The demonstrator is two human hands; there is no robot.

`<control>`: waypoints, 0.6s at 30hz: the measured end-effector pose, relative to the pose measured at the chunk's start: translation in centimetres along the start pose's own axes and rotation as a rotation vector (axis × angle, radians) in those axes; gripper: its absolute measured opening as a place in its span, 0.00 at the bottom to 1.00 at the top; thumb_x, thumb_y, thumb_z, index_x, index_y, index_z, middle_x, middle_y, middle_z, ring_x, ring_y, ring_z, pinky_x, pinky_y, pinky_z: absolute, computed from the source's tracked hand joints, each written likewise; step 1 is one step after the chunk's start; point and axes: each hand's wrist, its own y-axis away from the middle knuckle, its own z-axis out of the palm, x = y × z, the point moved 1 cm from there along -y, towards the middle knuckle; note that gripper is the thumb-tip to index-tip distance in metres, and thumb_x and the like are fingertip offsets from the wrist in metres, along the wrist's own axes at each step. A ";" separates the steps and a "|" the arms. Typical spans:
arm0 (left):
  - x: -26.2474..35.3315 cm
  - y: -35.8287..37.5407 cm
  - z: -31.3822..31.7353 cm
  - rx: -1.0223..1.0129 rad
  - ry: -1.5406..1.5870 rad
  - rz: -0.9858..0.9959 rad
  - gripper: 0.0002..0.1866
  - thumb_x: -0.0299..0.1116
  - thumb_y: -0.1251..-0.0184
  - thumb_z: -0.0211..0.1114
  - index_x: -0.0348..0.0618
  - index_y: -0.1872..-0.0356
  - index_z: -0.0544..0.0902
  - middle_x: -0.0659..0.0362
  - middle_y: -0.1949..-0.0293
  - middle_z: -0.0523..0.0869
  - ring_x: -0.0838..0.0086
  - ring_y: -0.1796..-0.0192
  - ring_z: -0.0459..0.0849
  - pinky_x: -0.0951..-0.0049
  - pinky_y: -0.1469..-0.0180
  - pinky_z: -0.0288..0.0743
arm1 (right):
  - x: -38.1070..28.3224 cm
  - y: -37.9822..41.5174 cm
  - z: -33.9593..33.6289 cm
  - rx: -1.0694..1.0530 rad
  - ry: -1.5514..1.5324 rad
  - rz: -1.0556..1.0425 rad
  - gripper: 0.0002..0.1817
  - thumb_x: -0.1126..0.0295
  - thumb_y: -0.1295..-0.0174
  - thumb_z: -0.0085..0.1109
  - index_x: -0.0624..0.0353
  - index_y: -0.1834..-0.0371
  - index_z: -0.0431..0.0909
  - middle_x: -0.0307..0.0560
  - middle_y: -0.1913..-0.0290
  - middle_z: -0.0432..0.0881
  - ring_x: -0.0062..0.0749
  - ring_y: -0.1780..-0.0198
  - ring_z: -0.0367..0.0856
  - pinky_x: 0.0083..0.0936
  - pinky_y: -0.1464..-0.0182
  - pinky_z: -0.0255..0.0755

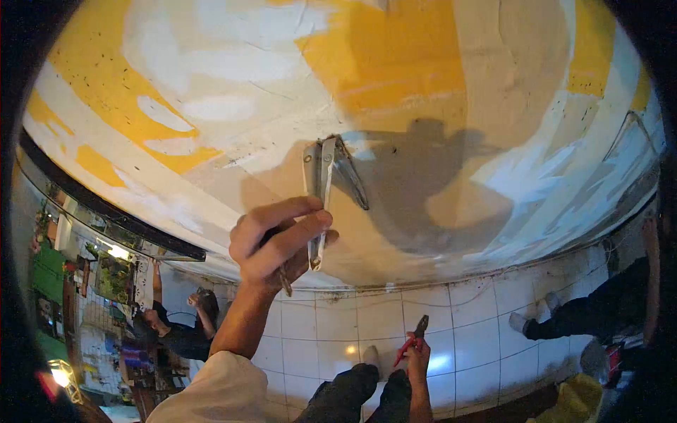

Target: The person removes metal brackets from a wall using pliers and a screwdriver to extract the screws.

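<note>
My left hand (pixel 275 240) is raised to the painted wall (pixel 423 233), its fingers pinched round the lower end of a narrow metal bracket (pixel 326 173) with holes in it. The bracket's top end meets the wall, and a darker metal strip (pixel 351 180) slants down beside it. A small brownish rod (pixel 285 280) pokes out below the same hand; its other end is hidden by the palm. Lower down, over the floor, my right hand (pixel 418 354) is closed on red-handled pliers (pixel 411 344) with the dark jaws pointing up.
White floor tiles (pixel 338 321) run along the wall's foot, with a thin cable (pixel 451 304) across them. One person (pixel 187 324) is at the left near cluttered shelves; another person's leg (pixel 585 310) shows at right. A yellow bag (pixel 575 402) lies at lower right.
</note>
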 end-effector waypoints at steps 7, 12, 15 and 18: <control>0.4 -0.8 0.5 0.051 -0.048 -0.022 0.08 0.25 0.51 0.76 0.44 0.68 0.87 0.54 0.67 0.87 0.72 0.69 0.87 0.77 0.70 0.80 | 6.7 2.0 -4.5 0.102 0.043 0.179 0.19 0.79 0.46 0.48 0.64 0.49 0.75 0.45 0.64 0.77 0.32 0.66 0.82 0.34 0.66 0.85; 0.9 -0.8 0.3 0.060 -0.109 -0.009 0.11 0.23 0.52 0.77 0.44 0.67 0.85 0.53 0.67 0.87 0.74 0.68 0.86 0.79 0.70 0.79 | 6.0 2.7 -3.1 0.071 0.056 0.181 0.17 0.78 0.45 0.51 0.63 0.51 0.75 0.44 0.63 0.77 0.31 0.65 0.81 0.34 0.66 0.85; 1.4 -0.2 0.3 0.067 -0.114 -0.022 0.14 0.23 0.53 0.78 0.45 0.65 0.83 0.54 0.66 0.87 0.75 0.67 0.85 0.80 0.70 0.78 | 3.3 2.4 -1.8 -0.003 -0.007 0.238 0.17 0.74 0.43 0.56 0.61 0.49 0.75 0.44 0.61 0.77 0.31 0.64 0.81 0.32 0.66 0.84; 1.7 0.5 0.4 0.055 -0.089 -0.042 0.16 0.23 0.53 0.79 0.46 0.63 0.82 0.54 0.62 0.85 0.76 0.67 0.84 0.81 0.71 0.77 | 3.0 1.7 -1.5 -0.012 -0.045 0.171 0.15 0.69 0.37 0.62 0.59 0.49 0.73 0.43 0.65 0.76 0.33 0.64 0.81 0.32 0.66 0.82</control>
